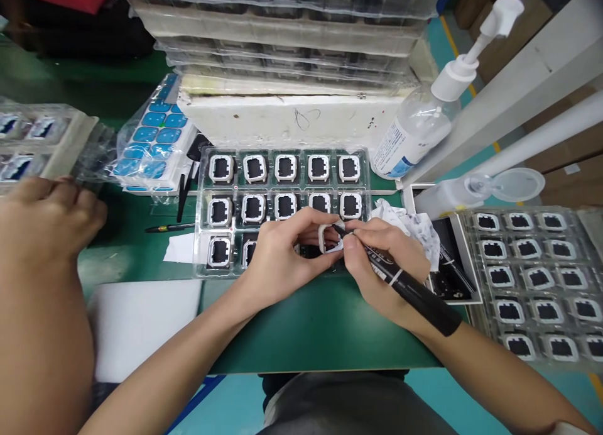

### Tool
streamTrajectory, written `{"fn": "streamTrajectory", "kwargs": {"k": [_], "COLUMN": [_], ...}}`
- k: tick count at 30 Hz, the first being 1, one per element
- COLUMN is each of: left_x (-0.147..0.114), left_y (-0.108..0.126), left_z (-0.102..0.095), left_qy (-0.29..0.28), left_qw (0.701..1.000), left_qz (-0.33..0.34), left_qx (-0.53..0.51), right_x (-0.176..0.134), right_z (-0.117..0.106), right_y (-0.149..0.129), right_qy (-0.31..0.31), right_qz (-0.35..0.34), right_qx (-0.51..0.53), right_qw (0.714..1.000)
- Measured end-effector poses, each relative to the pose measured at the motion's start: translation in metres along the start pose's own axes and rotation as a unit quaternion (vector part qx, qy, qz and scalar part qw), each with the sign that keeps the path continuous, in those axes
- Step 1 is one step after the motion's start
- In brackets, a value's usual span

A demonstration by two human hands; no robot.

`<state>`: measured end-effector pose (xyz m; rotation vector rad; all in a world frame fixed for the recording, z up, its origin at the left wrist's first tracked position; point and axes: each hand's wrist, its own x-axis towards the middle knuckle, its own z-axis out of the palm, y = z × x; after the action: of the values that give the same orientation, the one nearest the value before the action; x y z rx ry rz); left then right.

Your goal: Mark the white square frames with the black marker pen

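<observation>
My left hand point(287, 253) pinches a small white square frame point(322, 239) between thumb and fingers, above the near right part of a clear plastic tray point(198, 215). A thick black marker pen point(407, 289) is gripped in my right hand point(381, 259). Its tip points left and meets the frame's right side; whether it touches is hard to tell. Similar white frames with dark centres sit in the tray's pockets, and my hands hide some of the near ones.
Behind the tray rises a stack of filled trays point(292, 58). A pump bottle point(414, 127), crumpled tissue point(414, 227) and an open box point(471, 290) stand right, beside another filled tray point(527, 278). Left are blue-patterned sheets point(155, 133), a pen point(169, 228), a white foam sheet point(146, 328) and another person's hand point(51, 221).
</observation>
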<state>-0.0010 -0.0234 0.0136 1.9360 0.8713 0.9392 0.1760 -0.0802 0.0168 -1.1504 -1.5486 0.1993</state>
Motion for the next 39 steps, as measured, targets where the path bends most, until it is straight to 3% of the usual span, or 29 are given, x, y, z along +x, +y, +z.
{"fn": "streamTrajectory", "kwargs": {"k": [5, 8, 10, 14, 18, 21, 26, 33, 39], "left_x": [-0.003, -0.005, -0.004, -0.002, -0.003, -0.003, 0.002, 0.008, 0.009], "left_y": [-0.003, -0.006, -0.007, -0.006, -0.007, -0.01, -0.012, -0.009, -0.011], "left_z": [0.002, 0.003, 0.002, 0.001, 0.003, 0.005, 0.002, 0.0, 0.0], "left_qy": [0.014, 0.023, 0.018, 0.004, 0.01, 0.013, -0.019, -0.033, -0.038], "left_qw": [0.996, 0.988, 0.989, 0.996, 0.993, 0.991, 0.999, 0.991, 0.979], "left_qz": [0.048, 0.097, 0.091, 0.039, 0.062, 0.078, 0.022, -0.038, -0.056], "left_qx": [0.075, 0.118, 0.115, 0.079, 0.097, 0.108, 0.015, -0.126, -0.193], "right_x": [-0.002, -0.001, 0.0, 0.003, 0.002, 0.002, 0.001, -0.001, -0.003], "right_z": [-0.002, -0.003, -0.002, 0.0, 0.002, 0.001, -0.001, -0.007, -0.006], "right_y": [-0.001, -0.002, -0.002, -0.003, -0.004, -0.003, -0.002, -0.009, -0.007], "right_qy": [-0.099, -0.046, -0.023, -0.018, -0.01, -0.02, -0.022, -0.02, 0.005], "right_qz": [0.002, 0.002, 0.014, 0.028, -0.013, 0.017, 0.054, 0.055, -0.03], "right_qx": [-0.107, -0.066, -0.015, 0.007, -0.042, -0.022, -0.003, -0.008, -0.033], "right_qw": [0.989, 0.997, 1.0, 0.999, 0.999, 0.999, 0.998, 0.998, 0.999]}}
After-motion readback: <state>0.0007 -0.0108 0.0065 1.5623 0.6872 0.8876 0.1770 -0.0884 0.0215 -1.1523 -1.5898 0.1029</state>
